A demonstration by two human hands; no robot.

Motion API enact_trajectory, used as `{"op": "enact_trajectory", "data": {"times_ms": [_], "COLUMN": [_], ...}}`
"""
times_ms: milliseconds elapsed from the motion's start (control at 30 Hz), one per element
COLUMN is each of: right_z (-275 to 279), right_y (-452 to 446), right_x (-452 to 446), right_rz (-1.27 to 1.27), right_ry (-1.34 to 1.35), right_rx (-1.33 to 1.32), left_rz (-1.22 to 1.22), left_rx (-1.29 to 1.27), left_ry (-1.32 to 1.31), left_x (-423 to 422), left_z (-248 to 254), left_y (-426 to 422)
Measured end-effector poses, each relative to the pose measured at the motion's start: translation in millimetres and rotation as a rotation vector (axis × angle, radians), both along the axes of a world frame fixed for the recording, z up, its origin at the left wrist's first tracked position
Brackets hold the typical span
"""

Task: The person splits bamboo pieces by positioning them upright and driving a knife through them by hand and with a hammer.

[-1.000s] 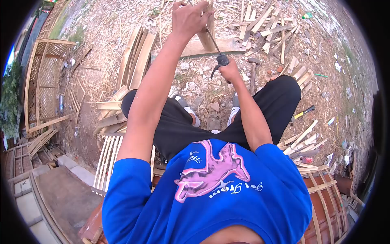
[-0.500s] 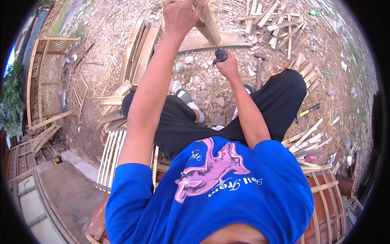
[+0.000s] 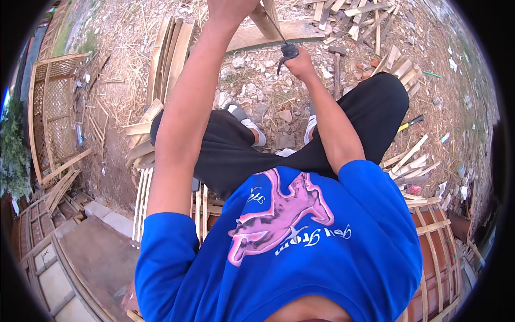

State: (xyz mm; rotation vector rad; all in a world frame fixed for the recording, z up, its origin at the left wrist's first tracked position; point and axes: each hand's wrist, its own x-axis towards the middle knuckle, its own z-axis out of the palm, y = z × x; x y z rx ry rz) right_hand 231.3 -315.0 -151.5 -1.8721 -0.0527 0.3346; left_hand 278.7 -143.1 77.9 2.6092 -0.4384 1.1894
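At the top edge, my left hand (image 3: 232,9) is closed at the upper end of a wooden piece (image 3: 265,26); its fingers are partly cut off by the frame. The wooden piece stands tilted, its lower end against a flat plank (image 3: 295,33) on the ground. My right hand (image 3: 301,64) is wrapped round the black handle (image 3: 289,52) of what looks like a handsaw. Its thin blade (image 3: 275,24) is seen edge-on and runs up along the wooden piece. A hammer (image 3: 337,70) lies right of my right hand.
Long boards (image 3: 170,56) lean at the left, and a heap of wood strips (image 3: 370,21) lies at the upper right. Cut pieces (image 3: 402,70) stand beside my right knee, near a yellow-and-black tool (image 3: 411,123). A lattice frame (image 3: 53,112) stands far left. Rubble covers the ground.
The view has shifted, so my hands, the wooden piece and the plank sit higher and slightly left. My right hand still grips the handle, and my left hand stays at the wood's upper end.
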Motion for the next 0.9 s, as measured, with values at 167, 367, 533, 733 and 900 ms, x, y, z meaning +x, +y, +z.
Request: {"op": "enact_trajectory", "data": {"times_ms": [167, 367, 533, 733, 900], "right_z": [17.8, 31.6, 20.4, 11.0, -18.3], "right_y": [7.3, 20.1, 18.7, 12.1, 4.4], "right_x": [3.1, 2.5, 6.3, 1.5, 3.2], "right_rz": [-0.095, -0.150, -0.068, -0.083, -0.094], "right_ry": [-0.141, -0.163, -0.167, -0.070, 0.080], "right_rx": [-0.192, -0.325, -0.125, -0.007, -0.035], "left_rz": [0.137, 0.149, 0.137, 0.000, -0.027], "left_rx": [0.077, 0.052, 0.033, 0.019, 0.019], "left_ry": [0.035, -0.038, 0.054, 0.076, 0.134], "left_x": [22.6, 31.7, 30.4, 33.3, 19.7], "left_z": [0.8, -4.1, -1.1, 8.2, 12.4], "left_y": [11.3, 26.3, 27.2, -2.4, -19.6]}}
